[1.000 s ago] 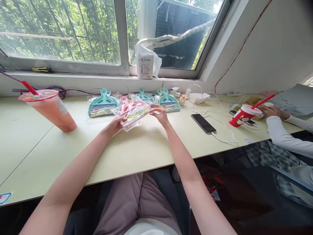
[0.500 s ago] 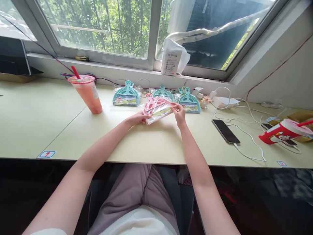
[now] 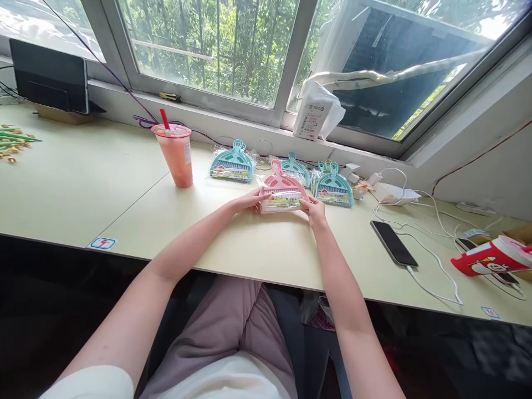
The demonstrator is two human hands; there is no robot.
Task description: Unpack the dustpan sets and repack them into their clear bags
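A pink dustpan and brush set (image 3: 282,188) in clear wrapping stands roughly upright on the table, handle toward the window. My left hand (image 3: 250,201) grips its left edge, and my right hand (image 3: 313,209) grips its lower right edge. Behind it, partly covered, is a teal wrapped set (image 3: 294,165). Another teal set (image 3: 231,162) lies to the left, and more teal sets (image 3: 333,187) sit together just right of the pink one.
A cup with an orange drink (image 3: 176,158) stands at the left. On the right are a charging phone (image 3: 393,243), white cables and a tilted red cup (image 3: 490,257). A tablet (image 3: 50,77) leans at the far left. The table edge (image 3: 257,279) runs before my lap.
The pink set has turned from a slant to nearly level, with both hands still on it. The view has shifted left, showing more of the tablet and green items at the far left.
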